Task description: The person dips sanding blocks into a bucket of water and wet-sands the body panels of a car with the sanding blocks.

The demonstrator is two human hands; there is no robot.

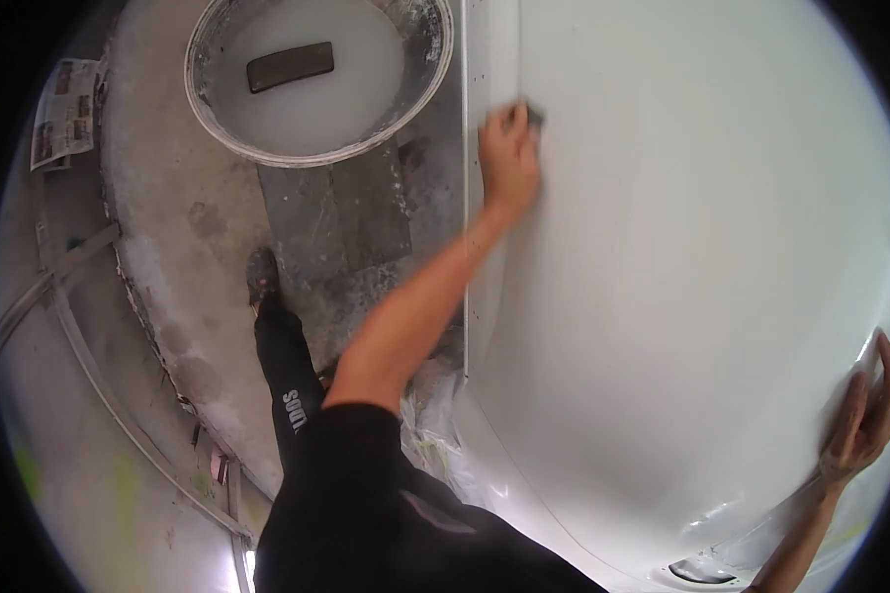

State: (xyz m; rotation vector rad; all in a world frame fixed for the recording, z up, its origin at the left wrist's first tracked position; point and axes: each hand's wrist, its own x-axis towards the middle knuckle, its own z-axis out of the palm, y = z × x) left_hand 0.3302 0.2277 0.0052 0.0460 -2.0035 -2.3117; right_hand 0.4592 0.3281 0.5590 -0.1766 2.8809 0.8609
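My left hand (510, 163) is closed round a small dark pad (534, 116), of which only an edge shows past the fingers. It presses on a large, smooth white panel (663, 257) that looks like a car's bonnet, near its left edge. My right hand (863, 420) lies at the panel's far right side, fingers stretched and apart, holding nothing. Left of the panel stands a round bucket (196, 79) of cloudy, milky water. A dark rectangular block (291, 67) shows in that water.
Grey slabs (336, 212) cover part of the stained concrete floor. My shoe (262, 275) stands on it below the bucket. Crumpled clear plastic sheeting (435, 425) hangs by the panel's lower left. Newspaper (64, 114) and a metal frame (138, 435) are at the far left.
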